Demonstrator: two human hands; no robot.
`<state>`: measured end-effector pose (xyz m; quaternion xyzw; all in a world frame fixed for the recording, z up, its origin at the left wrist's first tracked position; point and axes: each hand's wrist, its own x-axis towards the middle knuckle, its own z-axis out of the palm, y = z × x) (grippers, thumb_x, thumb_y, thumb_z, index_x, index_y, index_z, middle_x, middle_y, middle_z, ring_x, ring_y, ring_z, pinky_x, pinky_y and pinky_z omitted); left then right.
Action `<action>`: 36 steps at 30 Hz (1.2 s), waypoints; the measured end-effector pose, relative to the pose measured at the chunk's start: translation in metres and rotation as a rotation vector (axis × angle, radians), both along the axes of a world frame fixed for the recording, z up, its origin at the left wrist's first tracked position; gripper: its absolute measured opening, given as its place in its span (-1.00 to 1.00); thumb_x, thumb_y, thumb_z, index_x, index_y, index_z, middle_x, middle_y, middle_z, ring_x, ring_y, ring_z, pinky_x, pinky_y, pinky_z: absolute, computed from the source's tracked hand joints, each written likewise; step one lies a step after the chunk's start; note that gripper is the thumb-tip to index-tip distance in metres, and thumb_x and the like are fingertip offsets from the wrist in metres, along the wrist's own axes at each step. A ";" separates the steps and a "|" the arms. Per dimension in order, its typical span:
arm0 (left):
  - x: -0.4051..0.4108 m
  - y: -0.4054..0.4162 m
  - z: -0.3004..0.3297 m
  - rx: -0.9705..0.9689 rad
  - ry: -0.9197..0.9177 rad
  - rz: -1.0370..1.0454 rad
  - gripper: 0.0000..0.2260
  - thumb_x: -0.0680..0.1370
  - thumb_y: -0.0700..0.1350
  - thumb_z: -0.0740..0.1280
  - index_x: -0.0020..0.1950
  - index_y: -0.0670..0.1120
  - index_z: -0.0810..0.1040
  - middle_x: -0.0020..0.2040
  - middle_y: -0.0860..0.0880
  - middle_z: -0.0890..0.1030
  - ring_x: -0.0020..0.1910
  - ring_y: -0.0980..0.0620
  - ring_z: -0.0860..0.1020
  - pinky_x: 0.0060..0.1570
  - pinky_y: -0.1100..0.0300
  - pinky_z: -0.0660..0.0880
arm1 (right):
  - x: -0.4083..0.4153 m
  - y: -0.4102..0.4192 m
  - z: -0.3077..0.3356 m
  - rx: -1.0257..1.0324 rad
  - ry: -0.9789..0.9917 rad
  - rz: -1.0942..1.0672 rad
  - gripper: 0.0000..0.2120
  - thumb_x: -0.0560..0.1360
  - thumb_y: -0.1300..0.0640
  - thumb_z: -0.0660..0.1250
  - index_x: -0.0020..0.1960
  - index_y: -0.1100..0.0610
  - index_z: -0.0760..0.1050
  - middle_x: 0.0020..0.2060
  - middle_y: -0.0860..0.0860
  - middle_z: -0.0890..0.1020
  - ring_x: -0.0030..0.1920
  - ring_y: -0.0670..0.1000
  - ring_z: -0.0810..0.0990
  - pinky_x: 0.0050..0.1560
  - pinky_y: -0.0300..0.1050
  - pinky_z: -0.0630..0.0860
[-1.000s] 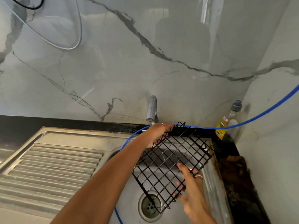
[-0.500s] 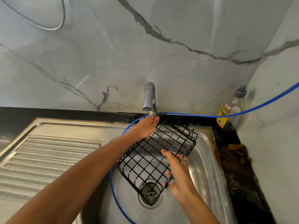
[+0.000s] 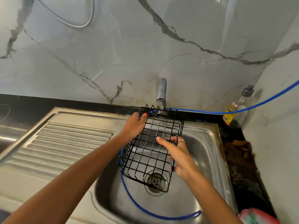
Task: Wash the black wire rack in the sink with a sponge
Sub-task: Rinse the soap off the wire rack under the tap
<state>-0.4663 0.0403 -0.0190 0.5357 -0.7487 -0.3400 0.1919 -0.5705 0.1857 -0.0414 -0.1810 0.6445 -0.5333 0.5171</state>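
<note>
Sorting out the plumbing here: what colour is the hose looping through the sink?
Blue; the hose shows best in the head view.

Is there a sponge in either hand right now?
No: the left hand grips the black wire rack by its far edge and the right hand holds its right side, with no sponge in view.

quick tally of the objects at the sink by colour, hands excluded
Black: 1, the wire rack
Blue: 1, the hose
Steel: 2, the faucet and the sink
Clear with yellow label: 1, the soap bottle
Pink and green: 1, an unclear item at the lower right edge
Total: 6
</note>
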 end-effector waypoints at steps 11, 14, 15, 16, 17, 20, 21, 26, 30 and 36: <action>0.026 0.006 -0.002 0.400 0.544 0.544 -0.61 0.60 0.04 0.23 0.33 -0.16 0.38 0.13 -0.13 0.48 0.11 -0.10 0.45 0.15 -0.02 0.40 | -0.025 -0.042 0.029 -0.027 0.335 0.265 -0.13 0.12 -0.28 0.54 0.36 -0.19 0.32 0.28 -0.08 0.48 0.23 0.04 0.47 0.08 0.06 0.49; 0.027 0.007 0.000 0.543 0.677 0.611 -0.59 0.56 0.02 0.30 0.33 -0.14 0.36 0.13 -0.15 0.46 0.11 -0.10 0.46 0.04 -0.02 0.45 | -0.038 -0.050 0.036 -0.004 0.401 0.384 -0.32 0.31 -0.16 0.50 0.36 -0.14 0.32 0.17 -0.05 0.47 0.12 0.00 0.47 -0.12 -0.09 0.47; 0.027 0.007 0.001 0.573 0.704 0.623 -0.56 0.55 0.02 0.32 0.35 -0.14 0.35 0.17 -0.17 0.46 0.12 -0.12 0.48 -0.03 0.00 0.49 | -0.043 -0.053 0.037 -0.010 0.405 0.410 -0.38 0.34 -0.12 0.49 0.34 -0.13 0.34 0.15 -0.04 0.48 0.06 -0.03 0.48 -0.17 -0.13 0.45; 0.027 0.008 0.002 0.608 0.726 0.632 -0.53 0.53 0.02 0.34 0.37 -0.15 0.34 0.21 -0.18 0.46 0.12 -0.14 0.51 -0.10 0.02 0.53 | -0.048 -0.056 0.038 -0.009 0.406 0.431 -0.42 0.35 -0.10 0.49 0.30 -0.13 0.36 0.14 -0.03 0.50 0.01 -0.06 0.49 -0.19 -0.15 0.43; 0.028 0.008 0.004 0.649 0.756 0.635 -0.50 0.52 0.02 0.36 0.38 -0.14 0.33 0.23 -0.19 0.46 0.11 -0.17 0.54 -0.17 0.02 0.55 | -0.052 -0.059 0.039 -0.003 0.405 0.451 -0.45 0.35 -0.09 0.50 0.27 -0.14 0.37 0.12 -0.03 0.52 -0.02 -0.07 0.49 -0.18 -0.16 0.44; 0.030 0.013 0.006 0.771 0.813 0.594 -0.46 0.51 0.06 0.37 0.41 -0.08 0.31 0.21 -0.25 0.49 0.08 -0.24 0.57 -0.12 -0.14 0.57 | -0.064 -0.068 0.039 0.033 0.412 0.520 -0.41 0.29 -0.13 0.53 0.26 -0.20 0.39 0.11 -0.03 0.57 0.00 -0.01 0.54 -0.13 -0.09 0.47; 0.031 0.015 0.004 0.788 0.776 0.589 -0.43 0.51 0.10 0.36 0.44 -0.07 0.29 0.26 -0.26 0.46 0.18 -0.27 0.52 0.06 -0.25 0.49 | -0.067 -0.071 0.039 0.032 0.415 0.548 -0.38 0.25 -0.16 0.54 0.25 -0.21 0.40 0.12 -0.02 0.58 0.03 0.01 0.55 -0.14 -0.08 0.47; 0.032 0.029 -0.015 0.834 0.818 0.583 -0.01 0.16 0.32 0.43 0.51 -0.04 0.27 0.46 -0.12 0.34 0.33 -0.14 0.42 0.06 -0.21 0.47 | -0.079 -0.083 0.039 0.047 0.440 0.680 -0.36 0.08 -0.30 0.56 0.12 -0.27 0.48 0.14 -0.04 0.60 0.09 0.07 0.60 -0.15 -0.07 0.54; 0.029 0.029 -0.036 0.765 0.835 0.699 -0.03 0.10 0.29 0.32 0.48 -0.04 0.33 0.41 -0.18 0.42 0.07 0.01 0.53 -0.35 0.09 0.56 | -0.075 -0.091 0.046 0.078 0.594 0.789 -0.45 0.37 -0.33 0.32 0.26 -0.07 0.47 0.21 -0.09 0.53 0.18 0.02 0.52 0.12 0.04 0.46; 0.019 0.047 -0.032 0.689 0.835 0.855 -0.18 0.42 0.17 0.34 0.55 0.00 -0.01 0.42 -0.21 0.35 0.31 -0.19 0.43 0.24 -0.13 0.45 | -0.059 -0.113 0.058 -0.090 0.878 0.605 -0.63 0.60 -0.06 0.17 0.23 0.17 0.51 -0.01 0.04 0.58 0.01 0.01 0.55 0.09 -0.09 0.49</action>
